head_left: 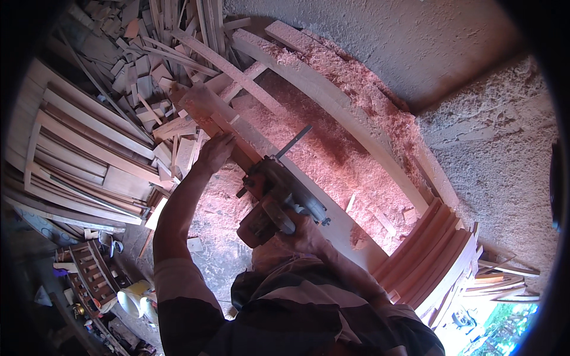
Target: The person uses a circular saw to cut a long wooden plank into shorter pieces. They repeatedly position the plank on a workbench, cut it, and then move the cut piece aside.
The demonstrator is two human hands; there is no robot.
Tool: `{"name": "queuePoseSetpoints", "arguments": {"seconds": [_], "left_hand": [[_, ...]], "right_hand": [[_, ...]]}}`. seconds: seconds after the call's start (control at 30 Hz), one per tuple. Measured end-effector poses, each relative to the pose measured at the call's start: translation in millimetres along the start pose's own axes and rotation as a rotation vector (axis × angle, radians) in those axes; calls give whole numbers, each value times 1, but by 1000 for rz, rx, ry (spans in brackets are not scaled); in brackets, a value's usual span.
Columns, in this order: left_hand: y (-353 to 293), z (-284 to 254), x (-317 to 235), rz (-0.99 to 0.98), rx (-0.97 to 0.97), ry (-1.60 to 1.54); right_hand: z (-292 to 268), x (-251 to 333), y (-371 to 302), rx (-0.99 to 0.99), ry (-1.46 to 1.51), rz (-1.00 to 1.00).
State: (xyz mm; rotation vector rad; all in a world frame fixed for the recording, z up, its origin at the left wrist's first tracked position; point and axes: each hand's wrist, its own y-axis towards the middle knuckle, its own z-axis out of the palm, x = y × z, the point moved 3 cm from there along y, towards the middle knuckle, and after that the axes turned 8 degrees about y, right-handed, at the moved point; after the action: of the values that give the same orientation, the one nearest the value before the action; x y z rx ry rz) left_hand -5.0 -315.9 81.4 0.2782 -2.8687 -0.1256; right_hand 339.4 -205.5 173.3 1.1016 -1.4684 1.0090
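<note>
A portable circular saw, dark and dusty with a grey guard, rests over a long wooden board running diagonally. My right hand is wrapped round the saw's rear handle, its fingers partly hidden behind the body. A flat metal bar juts from the saw's front toward the far right. Ahead of the saw, my left hand grips the near edge of a reddish wooden board, its fingers over the wood. The blade and the cut are hidden from view.
Beyond the board, a thick curved beam lies amid heaped pinkish sawdust. Offcuts pile up at the far left. Slatted frames lean on the left, and stacked curved pieces stand at right. A rough wall rises behind.
</note>
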Motion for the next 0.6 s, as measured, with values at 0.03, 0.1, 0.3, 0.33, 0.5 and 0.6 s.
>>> {"name": "queuePoseSetpoints", "arguments": {"seconds": [0.03,0.1,0.3,0.33,0.5,0.6], "left_hand": [[1,-2,1,15,35,-9],[4,-5,6,25,63,-37],[4,2,16,79,30,-93],[1,3,17,52,-8,-95],[-33,5,9,-400,-136,-304],[-86,-1,-25,-1001,-190,-701]], "right_hand": [[2,-1,2,4,-1,43],[4,-4,8,9,16,92],[10,-1,23,-43,-66,-25],[12,0,24,-38,-67,-25],[19,-2,43,20,-37,34],[25,-6,56,45,-36,80]]}}
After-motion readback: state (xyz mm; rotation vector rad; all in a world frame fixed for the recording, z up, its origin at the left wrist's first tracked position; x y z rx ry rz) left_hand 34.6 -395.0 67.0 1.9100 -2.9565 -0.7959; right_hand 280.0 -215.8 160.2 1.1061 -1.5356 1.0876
